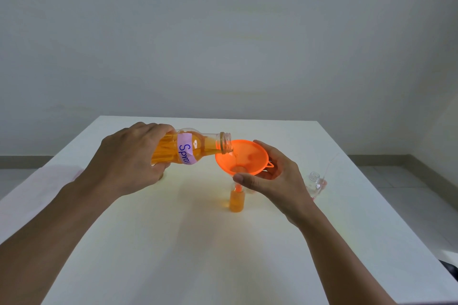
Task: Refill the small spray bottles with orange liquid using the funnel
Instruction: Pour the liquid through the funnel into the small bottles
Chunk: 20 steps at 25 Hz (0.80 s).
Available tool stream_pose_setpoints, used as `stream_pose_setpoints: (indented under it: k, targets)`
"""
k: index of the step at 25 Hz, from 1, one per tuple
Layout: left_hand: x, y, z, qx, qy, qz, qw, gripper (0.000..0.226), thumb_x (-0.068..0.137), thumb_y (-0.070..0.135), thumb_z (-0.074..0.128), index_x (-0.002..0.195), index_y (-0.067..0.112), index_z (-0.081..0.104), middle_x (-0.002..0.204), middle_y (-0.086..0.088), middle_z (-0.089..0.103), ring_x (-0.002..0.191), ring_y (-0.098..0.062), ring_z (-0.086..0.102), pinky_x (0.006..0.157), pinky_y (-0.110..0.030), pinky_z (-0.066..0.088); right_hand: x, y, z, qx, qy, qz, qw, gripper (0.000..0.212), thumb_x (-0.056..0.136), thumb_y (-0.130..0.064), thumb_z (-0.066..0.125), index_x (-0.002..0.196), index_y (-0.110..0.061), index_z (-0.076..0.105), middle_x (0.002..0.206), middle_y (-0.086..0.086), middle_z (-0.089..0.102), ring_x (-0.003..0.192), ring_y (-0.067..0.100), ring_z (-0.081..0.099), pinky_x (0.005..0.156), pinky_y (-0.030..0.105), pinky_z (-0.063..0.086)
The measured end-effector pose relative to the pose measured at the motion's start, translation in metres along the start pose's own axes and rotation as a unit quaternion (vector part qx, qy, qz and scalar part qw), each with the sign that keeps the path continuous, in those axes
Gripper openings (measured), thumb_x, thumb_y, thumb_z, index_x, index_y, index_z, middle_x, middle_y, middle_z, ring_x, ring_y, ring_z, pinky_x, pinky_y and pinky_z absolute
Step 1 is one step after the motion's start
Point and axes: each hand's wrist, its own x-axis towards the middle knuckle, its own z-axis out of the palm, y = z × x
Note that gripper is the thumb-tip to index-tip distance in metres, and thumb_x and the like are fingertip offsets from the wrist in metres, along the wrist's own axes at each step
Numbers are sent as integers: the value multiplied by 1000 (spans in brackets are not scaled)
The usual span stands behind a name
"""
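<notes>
My left hand (133, 156) grips a clear supply bottle (195, 147) of orange liquid with a white label, tipped sideways with its open mouth over the rim of the orange funnel (244, 157). Liquid runs into the funnel. My right hand (275, 176) holds the funnel by its rim, thumb in front and fingers behind. The funnel's spout sits in the neck of a small spray bottle (237, 202) that stands upright on the table and is mostly full of orange liquid.
A second small clear bottle (315, 184) without its cap stands at the right of the white table (173, 242), with a pink spray head and thin tube (330, 164) beside it. A wall rises behind the table's far edge.
</notes>
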Motion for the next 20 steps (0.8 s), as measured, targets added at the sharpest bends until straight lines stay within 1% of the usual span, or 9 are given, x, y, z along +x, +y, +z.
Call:
stream_pose_setpoints:
  k: [2, 4, 6, 10, 15, 17, 20]
  targets:
    - [0, 0, 0, 1, 0, 1, 1000, 66, 66, 35, 84, 125, 25, 57, 108, -1, 67, 90, -27, 64, 66, -32, 45, 1, 0, 0, -5, -1, 0, 1000, 105, 48, -61, 89, 143, -34, 52, 129, -14, 62, 109, 8, 68, 90, 32, 62]
    - [1, 0, 0, 2, 0, 2, 1000, 65, 66, 35, 84, 125, 25, 57, 107, -1, 66, 91, -27, 64, 66, -33, 46, 1, 0, 0, 2, -3, 2, 1000, 105, 49, -60, 90, 143, -33, 52, 130, -12, 63, 110, 11, 69, 91, 36, 62]
    - [1, 0, 0, -3, -3, -3, 1000, 65, 66, 35, 84, 125, 26, 57, 107, -1, 66, 92, -28, 63, 68, -35, 49, 1, 0, 0, 0, -2, 1, 1000, 103, 52, -57, 93, 143, -33, 52, 129, -13, 62, 110, 10, 68, 92, 36, 62]
    - [1, 0, 0, -2, -8, -4, 1000, 66, 67, 37, 82, 125, 27, 55, 108, -1, 65, 92, -27, 63, 68, -35, 50, 1, 0, 0, 0, -3, 2, 1000, 102, 53, -57, 93, 143, -33, 52, 128, -14, 62, 109, 10, 68, 90, 34, 62]
    - [2, -1, 0, -2, -7, -3, 1000, 66, 66, 37, 83, 125, 27, 55, 107, -1, 65, 91, -26, 63, 66, -32, 46, 2, -1, 0, 2, -4, -4, 1000, 98, 55, -54, 93, 143, -34, 53, 125, -20, 61, 108, 8, 68, 87, 28, 62]
    - [2, -1, 0, -1, -6, -5, 1000, 66, 66, 37, 82, 125, 28, 55, 107, 0, 64, 91, -26, 63, 65, -31, 44, 2, -1, 0, 1, -3, -5, 1000, 99, 55, -54, 93, 143, -34, 52, 125, -20, 61, 107, 8, 68, 86, 27, 62]
    - [2, 1, -1, -6, -16, -13, 1000, 66, 68, 37, 82, 127, 28, 54, 110, 0, 63, 92, -26, 62, 67, -33, 46, 2, -1, -1, -1, -2, -3, 1000, 101, 54, -57, 92, 144, -34, 52, 126, -19, 61, 106, 6, 68, 85, 26, 62]
